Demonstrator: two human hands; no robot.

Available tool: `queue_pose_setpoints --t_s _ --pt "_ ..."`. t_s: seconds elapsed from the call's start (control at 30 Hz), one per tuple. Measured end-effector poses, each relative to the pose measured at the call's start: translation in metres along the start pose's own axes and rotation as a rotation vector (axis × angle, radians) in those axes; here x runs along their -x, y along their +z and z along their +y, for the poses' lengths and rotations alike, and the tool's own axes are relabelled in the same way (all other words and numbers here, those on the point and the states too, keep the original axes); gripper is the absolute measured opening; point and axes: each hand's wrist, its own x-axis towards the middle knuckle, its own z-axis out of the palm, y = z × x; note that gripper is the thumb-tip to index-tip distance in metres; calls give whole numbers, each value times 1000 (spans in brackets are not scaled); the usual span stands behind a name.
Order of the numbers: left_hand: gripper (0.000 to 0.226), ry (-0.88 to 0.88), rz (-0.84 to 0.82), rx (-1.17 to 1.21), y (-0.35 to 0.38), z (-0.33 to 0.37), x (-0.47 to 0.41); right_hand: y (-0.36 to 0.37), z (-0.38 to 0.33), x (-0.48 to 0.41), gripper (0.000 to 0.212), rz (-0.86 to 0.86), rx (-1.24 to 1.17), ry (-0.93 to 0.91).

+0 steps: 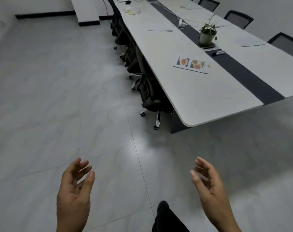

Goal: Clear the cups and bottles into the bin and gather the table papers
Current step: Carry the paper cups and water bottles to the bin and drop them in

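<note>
Both my hands, left point(73, 191) and right point(209, 186), hang empty over the floor, fingers point(85, 166) loosely spread. Papers remain on the table point(201, 101): a printed sheet point(192, 64) at one o'clock, more point(160, 28) beyond; possible cups point(131, 11) at twelve (too blurred), no bin visible.

You are showing 2 bare hands, the left hand point(73, 195) and right hand point(209, 190), with no sleeves, rings or watch; you are wearing a black trouser leg point(167, 221) and dark shoe point(163, 205).
</note>
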Motion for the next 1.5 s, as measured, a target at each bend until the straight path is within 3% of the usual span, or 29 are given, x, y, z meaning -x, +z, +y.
queue_pose_setpoints --t_s 0.27,0.53,0.7,0.9,1.1,1.33,1.5 --pt "41 -157 98 -58 35 -39 -212 158 -17 -206 37 -129 3 23" --pt "40 -143 162 -140 40 31 -443 310 -154 -422 44 -358 37 -127" --pt "44 -160 254 -96 44 23 -565 406 -195 -537 38 -429 38 -125" --pt "34 -240 268 -45 56 -17 -770 536 -229 -683 37 -411 92 -93" --pt "35 -189 121 -88 84 27 -995 610 -312 -823 39 -270 65 -97" --pt "33 -133 -45 -160 166 25 -1224 706 -332 -988 40 -117 -11 -50" --pt "33 -199 -89 -203 230 10 -1381 786 -346 -1150 41 -134 3 -20"
